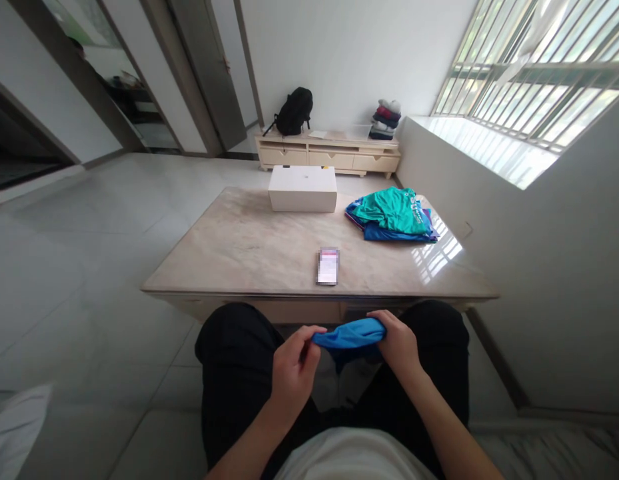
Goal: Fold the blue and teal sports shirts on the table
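Note:
A blue piece of cloth (353, 335), bunched so that its kind does not show, is stretched between my two hands above the gap between my knees. My left hand (295, 363) pinches its left end between thumb and fingers. At the other end my right hand (398, 341) is closed around the fabric, thumb side up. A darker fold of the cloth hangs below in shadow. Beyond my hands, on the marble-topped table (229, 253), a phone (328, 267) with a lit, blurred screen lies near the front edge.
A white box (303, 189) stands at the table's back. Green and blue shiny garments (393, 215) lie piled at its right. Behind, a low cabinet (334, 159) carries a black backpack (295, 112) and a stack of folded clothes (386, 120). A barred window (529, 80) is at right.

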The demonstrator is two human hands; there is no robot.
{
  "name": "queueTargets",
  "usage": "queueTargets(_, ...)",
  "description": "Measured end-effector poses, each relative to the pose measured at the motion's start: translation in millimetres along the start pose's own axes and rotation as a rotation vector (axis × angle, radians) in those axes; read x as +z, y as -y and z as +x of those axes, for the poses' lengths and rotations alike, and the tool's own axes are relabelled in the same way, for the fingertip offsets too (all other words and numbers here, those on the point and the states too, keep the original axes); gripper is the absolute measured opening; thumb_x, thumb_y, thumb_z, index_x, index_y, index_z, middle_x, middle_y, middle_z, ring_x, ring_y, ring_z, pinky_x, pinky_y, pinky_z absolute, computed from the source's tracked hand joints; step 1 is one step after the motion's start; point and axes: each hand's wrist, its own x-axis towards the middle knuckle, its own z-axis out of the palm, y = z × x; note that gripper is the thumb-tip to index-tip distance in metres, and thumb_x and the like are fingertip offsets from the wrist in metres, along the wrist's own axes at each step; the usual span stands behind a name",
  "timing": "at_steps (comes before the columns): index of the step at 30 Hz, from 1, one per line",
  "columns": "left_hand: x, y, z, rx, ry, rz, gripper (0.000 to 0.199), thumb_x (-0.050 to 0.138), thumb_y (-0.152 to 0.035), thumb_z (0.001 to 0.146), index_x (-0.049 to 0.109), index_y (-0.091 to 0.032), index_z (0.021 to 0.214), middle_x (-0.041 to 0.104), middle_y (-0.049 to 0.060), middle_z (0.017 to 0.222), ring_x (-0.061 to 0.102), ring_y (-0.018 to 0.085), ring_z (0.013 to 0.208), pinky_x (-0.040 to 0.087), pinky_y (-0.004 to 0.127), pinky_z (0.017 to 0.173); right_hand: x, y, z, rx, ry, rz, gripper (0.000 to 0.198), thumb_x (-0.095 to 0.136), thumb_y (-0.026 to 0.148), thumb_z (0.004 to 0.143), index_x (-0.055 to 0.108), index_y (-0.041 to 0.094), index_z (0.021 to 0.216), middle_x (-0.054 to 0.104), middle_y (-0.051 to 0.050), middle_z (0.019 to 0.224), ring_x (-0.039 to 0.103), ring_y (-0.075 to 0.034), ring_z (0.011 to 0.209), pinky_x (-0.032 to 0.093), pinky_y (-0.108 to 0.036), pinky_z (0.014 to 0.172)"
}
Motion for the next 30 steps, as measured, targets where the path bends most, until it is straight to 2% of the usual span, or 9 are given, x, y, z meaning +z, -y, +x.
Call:
queueTargets(2, -1.2, 1.3, -0.2, -0.010, -0.014, 0.009, 0.020, 0.056, -0.023, 0.098, 0.074, -0.025, 0.105, 0.078, 0.001, 0.099, 0.076, 0.017, 0.090, 0.059, 0.023, 0.081, -2.8, -7.2, 3.7, 0.035, -0.078, -0.032, 0.046, 0.053, 0.008, 0.079, 0.073, 0.028, 0.115, 0.070, -0.002, 0.127, 0.070, -0.022, 0.105, 0.052, -0.026, 0.073)
queueTargets(5, -5.1, 6.3, -2.3, -0.090, -0.029, -0.018, 0.019, 0.058, -0.027, 0.098, 0.076, -0.024, 0.103, 0.078, 0.001, 0.093, 0.075, 0.016, 0.076, 0.060, 0.023, 0.073, -7.5, -19.3, 8.6, 0.086, -0.135, -0.047, 0.046, 0.054, 0.009, 0.078, 0.073, 0.026, 0.116, 0.070, -0.004, 0.125, 0.071, -0.022, 0.099, 0.051, -0.026, 0.069)
queueTargets(8, -7.4, 13.4, -4.0, -0.211, -0.029, -0.084, 0.018, 0.061, -0.032, 0.098, 0.075, -0.023, 0.103, 0.077, 0.000, 0.087, 0.073, 0.015, 0.065, 0.059, 0.024, 0.065, -12.8, -30.2, 12.7, 0.125, -0.124, 0.063, 0.041, 0.056, 0.015, 0.079, 0.074, 0.024, 0.114, 0.076, -0.006, 0.110, 0.073, -0.025, 0.096, 0.053, -0.029, 0.076)
queueTargets(11, -7.8, 20.0, -3.0, -0.265, -0.079, -0.100, 0.018, 0.065, -0.036, 0.095, 0.074, -0.022, 0.102, 0.077, 0.002, 0.088, 0.073, 0.016, 0.069, 0.059, 0.025, 0.068, -16.9, -35.4, 14.2, 0.149, -0.073, 0.139, 0.037, 0.055, 0.019, 0.081, 0.077, 0.024, 0.110, 0.079, -0.006, 0.097, 0.075, -0.028, 0.094, 0.054, -0.032, 0.078)
queueTargets(16, -8.4, 30.9, 5.5, -0.303, -0.161, -0.081, 0.021, 0.070, -0.040, 0.091, 0.070, -0.020, 0.095, 0.072, 0.003, 0.089, 0.069, 0.016, 0.077, 0.056, 0.025, 0.073, -21.2, -26.1, 12.9, 0.068, -0.069, 0.269, 0.034, 0.054, 0.019, 0.081, 0.079, 0.021, 0.103, 0.079, -0.006, 0.098, 0.074, -0.026, 0.090, 0.054, -0.032, 0.080)
queueTargets(21, -6.6, 51.2, 12.3, -0.448, -0.164, -0.145, 0.028, 0.066, -0.045, 0.092, 0.066, -0.018, 0.083, 0.060, -0.001, 0.072, 0.056, 0.013, 0.065, 0.045, 0.021, 0.062, -34.2, -8.0, 14.1, -0.034, -0.134, 0.426, 0.028, 0.057, 0.022, 0.086, 0.080, 0.020, 0.102, 0.076, -0.008, 0.112, 0.070, -0.025, 0.104, 0.053, -0.034, 0.095)
queueTargets(26, -4.7, 69.7, 15.7, -0.569, -0.142, -0.249, 0.047, 0.066, -0.048, 0.092, 0.047, -0.019, 0.060, 0.038, -0.005, 0.056, 0.038, 0.010, 0.054, 0.033, 0.021, 0.053, -63.5, 5.0, 17.2, 0.085, -0.104, 0.528, 0.025, 0.059, 0.022, 0.083, 0.079, 0.016, 0.097, 0.073, -0.001, 0.081, 0.066, -0.018, 0.076, 0.051, -0.026, 0.071)
queueTargets(28, -5.2, 71.3, 18.1, -0.534, -0.137, -0.222, 0.045, 0.065, -0.048, 0.092, 0.049, -0.019, 0.061, 0.044, -0.004, 0.060, 0.044, 0.011, 0.058, 0.039, 0.021, 0.058, -78.3, 9.9, 19.1, 0.093, -0.139, 0.510, 0.022, 0.059, 0.023, 0.082, 0.078, 0.016, 0.089, 0.068, 0.002, 0.070, 0.061, -0.015, 0.067, 0.046, -0.022, 0.063)
queueTargets(30, -6.3, 69.6, 21.8, -0.455, -0.146, -0.180, 0.039, 0.064, -0.045, 0.092, 0.056, -0.019, 0.065, 0.063, 0.002, 0.081, 0.060, 0.015, 0.079, 0.049, 0.024, 0.075, -92.5, 13.7, 22.5, 0.089, -0.160, 0.498, 0.020, 0.059, 0.023, 0.081, 0.077, 0.015, 0.082, 0.063, 0.003, 0.063, 0.056, -0.013, 0.061, 0.042, -0.021, 0.058)
